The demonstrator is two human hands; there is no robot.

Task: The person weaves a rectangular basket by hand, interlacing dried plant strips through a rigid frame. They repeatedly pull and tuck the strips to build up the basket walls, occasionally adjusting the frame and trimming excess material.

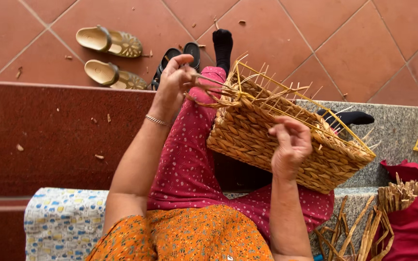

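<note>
Woven basket (267, 140): plaited dry straw-coloured fibre, rough, matt; loose strand ends bristling at rim. Basket frame (286, 92): thin yellow rod, probably coated metal wire, smooth. Left hand (172, 79) pinches dry fibre strand (209, 82), stiff, matt. Right hand (291, 145) rests on plaited wall. Bracelet (157, 120): metal, slight shine. Trousers (189, 159): pink dotted cloth, soft. Floor tiles (354, 43): terracotta, smooth, dull sheen. Step (393, 130): speckled grey stone, polished. Sandals (110, 41): tan, cut-out pattern, matt. Spare fibre bundle (397, 195): dry, coarse.

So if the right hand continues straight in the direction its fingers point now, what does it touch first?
Probably the woven straw basket on a yellow wire frame: the right hand curls just above its side, though depth is unclear.
</note>
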